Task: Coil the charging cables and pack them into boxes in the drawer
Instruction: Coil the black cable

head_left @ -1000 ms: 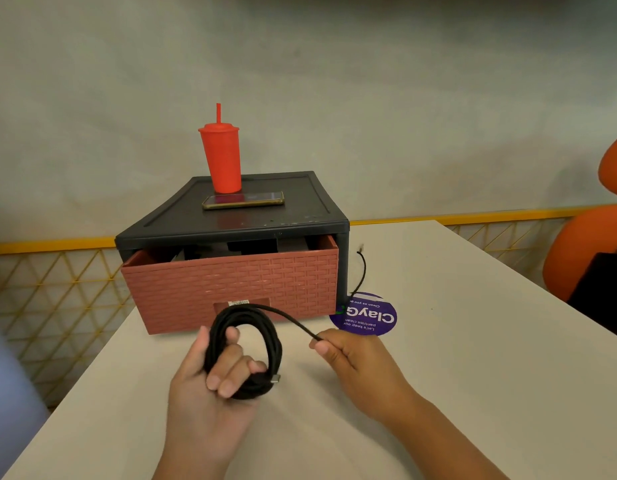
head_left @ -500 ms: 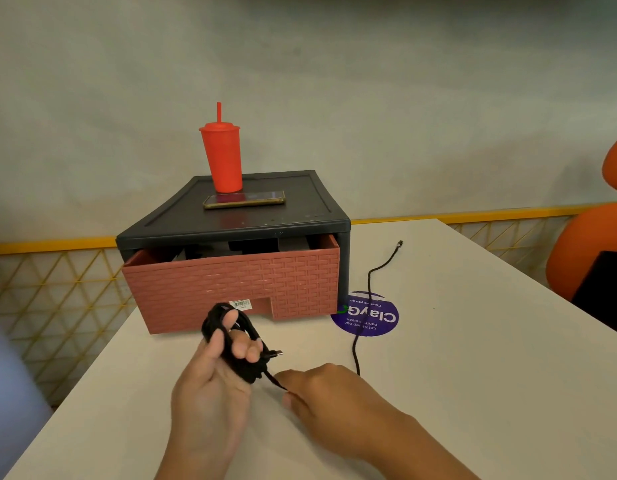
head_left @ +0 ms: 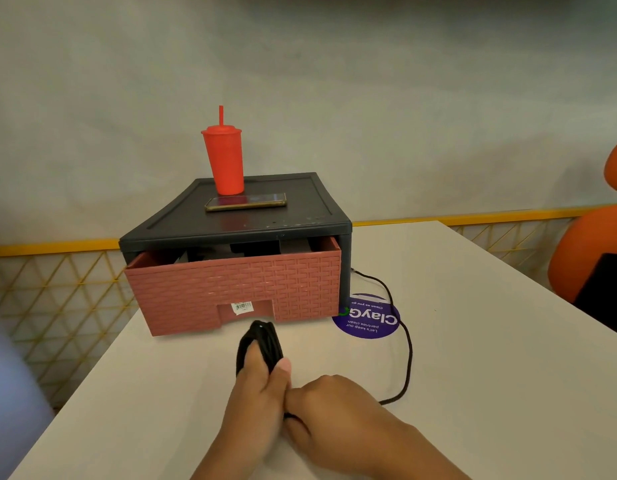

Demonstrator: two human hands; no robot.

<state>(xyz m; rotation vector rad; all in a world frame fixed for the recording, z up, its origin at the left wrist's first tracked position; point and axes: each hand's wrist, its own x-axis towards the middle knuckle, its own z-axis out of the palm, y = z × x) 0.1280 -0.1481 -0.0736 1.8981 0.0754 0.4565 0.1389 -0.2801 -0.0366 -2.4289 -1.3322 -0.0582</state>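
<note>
My left hand (head_left: 262, 393) grips a coil of black charging cable (head_left: 262, 341), squeezed flat, just in front of the drawer. My right hand (head_left: 331, 414) sits right beside it, fingers curled under where the cable leaves the coil; the exact pinch is hidden. The loose tail of the cable (head_left: 408, 355) curves away to the right, over a purple sticker, up to the cabinet's right side. The pink brick-pattern drawer (head_left: 237, 289) stands slightly pulled out of its dark cabinet (head_left: 265, 223), with dark boxes (head_left: 255, 249) partly visible inside.
A red tumbler with a straw (head_left: 224, 161) and a phone (head_left: 246, 201) stand on the cabinet top. A round purple sticker (head_left: 369, 320) lies on the white table (head_left: 490, 358). An orange chair (head_left: 591, 251) is at the right; a yellow mesh railing (head_left: 54, 306) at the left.
The coil was turned edge-on and squeezed flat in my left hand. My right hand moved down against my left. The cable's loose tail swung and now lies in a curve on the table.
</note>
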